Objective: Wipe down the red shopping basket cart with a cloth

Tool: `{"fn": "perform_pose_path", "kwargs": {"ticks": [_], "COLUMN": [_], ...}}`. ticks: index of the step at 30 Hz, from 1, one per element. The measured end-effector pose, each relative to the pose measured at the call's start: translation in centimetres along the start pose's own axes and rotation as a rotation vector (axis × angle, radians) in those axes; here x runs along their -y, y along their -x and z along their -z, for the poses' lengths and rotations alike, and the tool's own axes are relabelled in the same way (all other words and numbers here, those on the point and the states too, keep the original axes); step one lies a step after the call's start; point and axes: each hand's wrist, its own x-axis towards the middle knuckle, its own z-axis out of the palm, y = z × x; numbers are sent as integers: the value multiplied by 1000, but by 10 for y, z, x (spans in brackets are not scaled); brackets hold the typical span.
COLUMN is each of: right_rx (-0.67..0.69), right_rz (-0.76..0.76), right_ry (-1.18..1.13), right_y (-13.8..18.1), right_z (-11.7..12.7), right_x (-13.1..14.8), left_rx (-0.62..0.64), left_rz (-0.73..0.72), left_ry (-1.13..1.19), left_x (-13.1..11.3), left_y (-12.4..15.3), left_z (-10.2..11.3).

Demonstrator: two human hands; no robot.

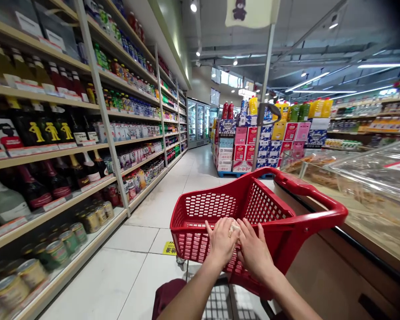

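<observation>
Both of my hands are over the near side wall of a red shopping cart. Between them is a small, whitish crumpled wad that looks like a tissue or wipe. My left hand presses it from the left, its fingers curled against it. From the other side my right hand closes on the same wad, with its fingertips mostly hidden. The basket floor shows through the lattice wall. The cart's thick red handle stands to the right of my hands, and neither hand is on it.
Shelves of bottles and cans line the left side. Stacked drink cartons stand ahead, beside a metal pole. A display counter with clear covers borders the cart's right. The tiled aisle leads to glass-door coolers.
</observation>
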Motion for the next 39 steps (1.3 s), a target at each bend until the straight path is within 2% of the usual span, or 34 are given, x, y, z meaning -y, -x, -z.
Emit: {"fn": "perform_pose_path", "kwargs": {"ticks": [4,8,10,12,14,17,21,24,27,29,31,33,35,37,39], "right_rx": [-97,-120,-123,-118,-100,-90,-108,-100,-96,-104,-109,-102,-90,-102,-135], "right_rz": [-100,-154,-146,-131,-125,-150,-155,-116,-78,-78,-96,-113,-109,-115,-150], "right_ry": [20,-41,-65,-87,-117,-142,-143,-170,-207,-218,-212,-190,-158,-112,-47], "right_y": [3,6,5,0,-6,-13,-11,-6,-3,-3,-5,-8,-10,-10,-9], "right_z": [7,15,15,12,9,7,5,3,2,3,4,5,7,10,15], "right_x": [-20,-30,-23,-10,2,10,3,-7,-14,-14,-9,-3,-3,-11,-25], "left_rx": [-76,-226,-204,-109,-52,-71,-100,-132,-181,-254,-338,-346,-280,-219,-222], "left_rz": [-17,76,-37,-204,-265,-195,-159,-175,-180,-101,-4,-6,-117,-232,-242], "left_ry": [-30,-157,-211,-229,-245,-275,-281,-309,-333,-375,-431,-458,-444,-418,-415], "left_x": [23,64,75,75,68,51,39,51,85,110,123,120,105,93,94], "left_y": [6,21,24,25,26,27,22,15,19,27,33,35,33,29,29], "left_z": [1,24,33,34,27,12,-1,2,17,29,33,28,17,10,11]}}
